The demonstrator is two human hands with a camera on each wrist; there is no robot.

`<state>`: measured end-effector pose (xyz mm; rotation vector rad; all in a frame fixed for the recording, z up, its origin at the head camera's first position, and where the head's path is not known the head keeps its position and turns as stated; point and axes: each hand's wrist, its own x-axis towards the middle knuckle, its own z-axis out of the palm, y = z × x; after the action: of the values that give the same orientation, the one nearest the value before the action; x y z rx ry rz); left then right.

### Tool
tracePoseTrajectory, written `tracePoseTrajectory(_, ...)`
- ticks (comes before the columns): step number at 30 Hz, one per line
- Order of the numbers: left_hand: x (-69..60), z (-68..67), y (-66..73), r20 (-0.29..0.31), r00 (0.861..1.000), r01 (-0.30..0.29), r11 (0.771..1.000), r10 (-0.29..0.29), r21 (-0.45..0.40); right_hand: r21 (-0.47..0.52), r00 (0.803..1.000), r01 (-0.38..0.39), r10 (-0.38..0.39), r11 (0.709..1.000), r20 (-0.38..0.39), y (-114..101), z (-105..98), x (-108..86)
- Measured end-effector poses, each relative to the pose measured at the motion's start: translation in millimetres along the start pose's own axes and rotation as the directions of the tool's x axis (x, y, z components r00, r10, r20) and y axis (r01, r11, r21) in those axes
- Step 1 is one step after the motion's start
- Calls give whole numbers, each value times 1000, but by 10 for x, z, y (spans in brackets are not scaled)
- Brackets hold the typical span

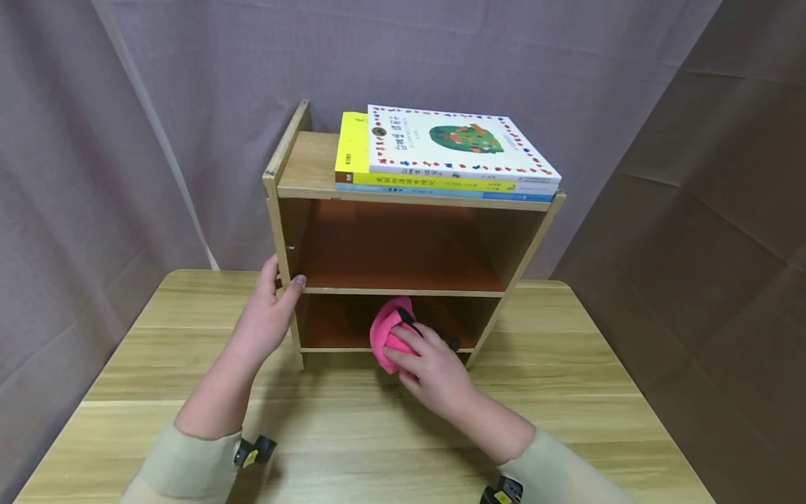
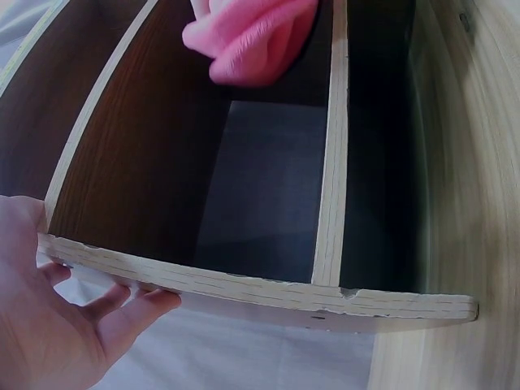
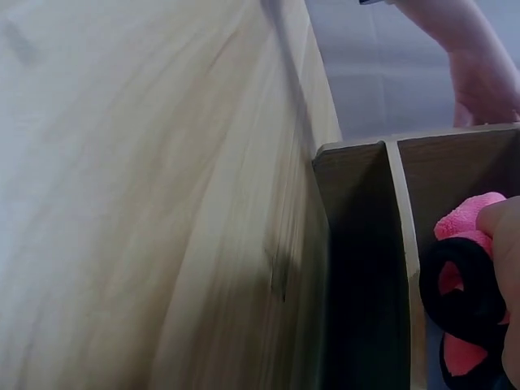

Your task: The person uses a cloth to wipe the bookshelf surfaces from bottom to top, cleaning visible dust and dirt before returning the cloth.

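A small wooden shelf [image 1: 403, 292] stands on the table. My left hand [image 1: 264, 315] grips its left side panel, thumb on the front edge and fingers round the outer face, as the left wrist view also shows. In my right hand [image 1: 434, 367] is a bunched pink fleecy cloth [image 1: 381, 336], held at the opening of the lowest compartment. A black band or loop [image 3: 465, 284] is seen on the cloth in the right wrist view. Part of the cloth is covered by the right fingers, so its full form is hidden.
Several picture books [image 1: 462, 143] lie stacked on the shelf's top board. The wooden table [image 1: 352, 434] extends on both sides of the shelf and in front. A grey curtain [image 1: 220, 105] hangs behind, and a darker brownish one [image 1: 711, 231] hangs at the right.
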<state>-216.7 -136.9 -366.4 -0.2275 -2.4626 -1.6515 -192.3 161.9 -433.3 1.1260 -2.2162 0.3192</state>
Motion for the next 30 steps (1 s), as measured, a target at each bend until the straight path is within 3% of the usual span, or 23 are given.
tracePoseTrajectory(10,9,13,-10,-1,1000,-5,1000,5,4,16,996,-9,10,1000,-86,30,-276,-305)
tracePoseTrajectory(19,0,7,-5,-3,1000,-1,1000,1,2,17,990,-76,77,997,-117,27,-548,-617)
tracePoseTrajectory(30,-12,2,10,-8,1000,3,1000,-3,-4,-17,946,-155,143,988,-292,75,-823,-910)
